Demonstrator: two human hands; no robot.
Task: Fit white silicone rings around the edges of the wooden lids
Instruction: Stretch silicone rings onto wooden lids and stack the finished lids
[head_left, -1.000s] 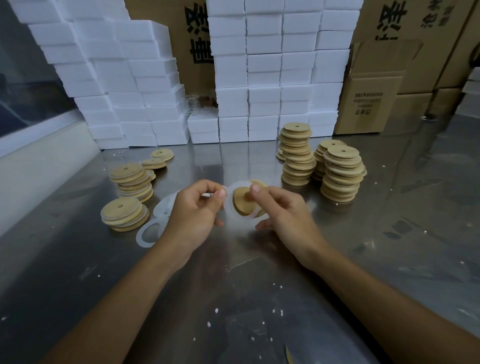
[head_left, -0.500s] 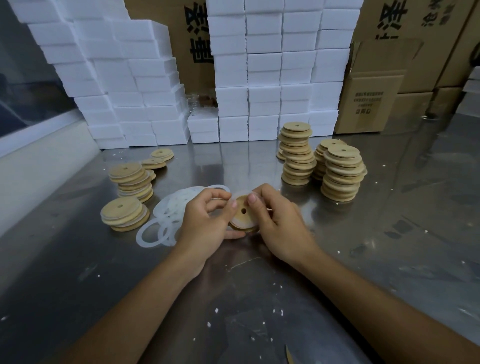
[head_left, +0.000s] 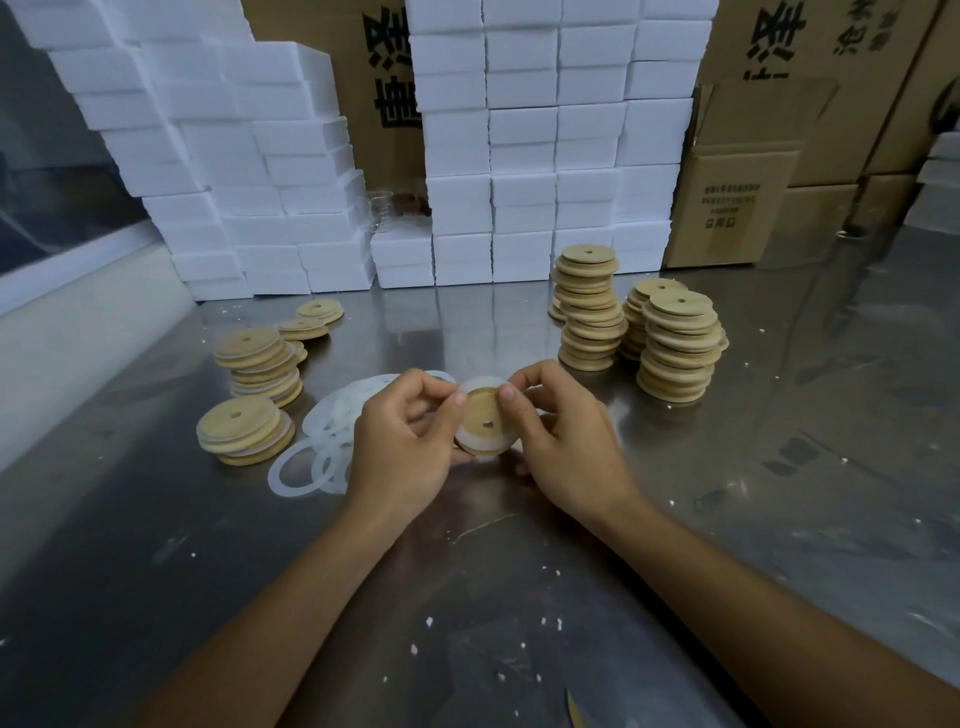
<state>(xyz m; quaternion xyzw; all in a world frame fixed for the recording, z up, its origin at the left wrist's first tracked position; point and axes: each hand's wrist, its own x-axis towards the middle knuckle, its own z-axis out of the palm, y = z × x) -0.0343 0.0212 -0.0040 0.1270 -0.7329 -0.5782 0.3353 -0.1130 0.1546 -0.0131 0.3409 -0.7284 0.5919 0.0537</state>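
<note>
Since half a second ago the lid (head_left: 485, 422) has tipped up more toward the camera and the ring (head_left: 470, 391) now sits round most of its rim; a second ago the ring was still a loose loop stretched off the lid's left side. Both hands have closed in.

Left hand (head_left: 402, 447) pinches the lid's left edge, thumb on top near the rim, fingers curled behind. Right hand (head_left: 563, 441) pinches the right edge, thumb pressing the ring at the upper right. Hands are together, clamped on the same lid from opposite sides, held just above the table (head_left: 779, 467), centre of scene.

Key relation: lid lies directly between the two hands, face tilted toward the viewer, centre hole visible. It is round, so no long axis. Neither hand is clearly nearer. Near edge of the ring looks seated; far side behind the fingers is hidden, cannot tell.

Judgement: seating is nearly done; next is probably running thumbs round the rim, then dropping it on a finished pile.

Loose rings (head_left: 322, 447) lie just left of the left hand. Ringed lids (head_left: 244, 431) stack further left; bare lid stacks (head_left: 675, 343) stand far right.
</note>
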